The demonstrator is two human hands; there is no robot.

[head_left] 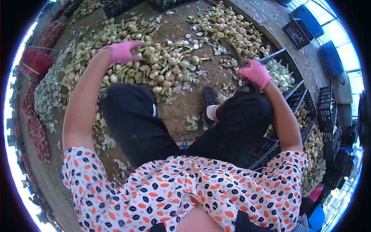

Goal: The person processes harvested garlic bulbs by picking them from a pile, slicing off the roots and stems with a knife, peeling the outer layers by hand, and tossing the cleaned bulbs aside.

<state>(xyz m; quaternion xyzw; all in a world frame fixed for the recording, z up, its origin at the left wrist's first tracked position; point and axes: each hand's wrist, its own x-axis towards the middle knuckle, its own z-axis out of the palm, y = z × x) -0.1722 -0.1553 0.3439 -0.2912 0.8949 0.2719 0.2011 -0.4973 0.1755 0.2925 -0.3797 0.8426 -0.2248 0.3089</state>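
My left hand (121, 52), in a pink glove, is stretched over a heap of garlic bulbs (162, 67) with green stems, its fingers apart. Nothing shows in its grasp. In a matching glove, my right hand (255, 74) is closed at the near end of a long, flat, brownish blade-like tool (234, 51). The tool points forward and to the left, and its grip is hidden by the hand. Just right of that hand stands a black crate (295, 71) holding clean white garlic bulbs (279, 76).
A second heap of garlic bulbs (235, 29) lies ahead to the right. Peeled skins litter the dirt floor (172, 112) between my legs. More black crates (326, 110) and blue tubs (330, 58) stand at the right. Red mesh sacks (36, 135) line the left.
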